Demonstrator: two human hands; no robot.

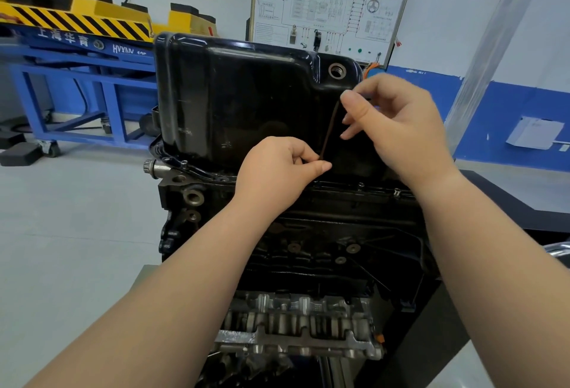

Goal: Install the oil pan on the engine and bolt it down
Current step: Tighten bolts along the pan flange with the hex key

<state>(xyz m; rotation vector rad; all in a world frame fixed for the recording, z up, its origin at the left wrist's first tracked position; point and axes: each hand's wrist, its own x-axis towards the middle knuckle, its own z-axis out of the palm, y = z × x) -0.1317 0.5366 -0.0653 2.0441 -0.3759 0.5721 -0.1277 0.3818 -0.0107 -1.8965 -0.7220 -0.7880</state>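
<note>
- Workshop surroundings are seen: a grey floor (pixel 77 218), a white wall with a blue band, and a wiring board (pixel 324 2) standing behind the work.
- On the left, a blue frame (pixel 77 79) is topped with yellow and black hazard stripes.
- A sheet of paper (pixel 535 133) is fixed to the blue band on the right.
- An engine (pixel 324 252) is mounted in the middle, with its bare metal head at the bottom of the view.
- The black pan (pixel 240 100) is set on top of the engine, with its rim laid along the block's upper edge.
- A threaded drain hole (pixel 337 70) is seen open at the pan's far right corner.
- A small bolt (pixel 397 192) stands upright at the rim on the right; whether it is tightened cannot be told.
- A thin brown strip (pixel 329 128) is held slanting in front of the pan's near wall.
- The strip's lower end is pinched by the left hand (pixel 277 174) between thumb and forefinger, the other fingers (pixel 296 153) being curled in.
- Its upper end is pinched by the right hand (pixel 398 128), just below the drain hole, with the remaining fingers loosely bent.
- Both forearms are stretched over the engine, bare to the frame's edge.
</note>
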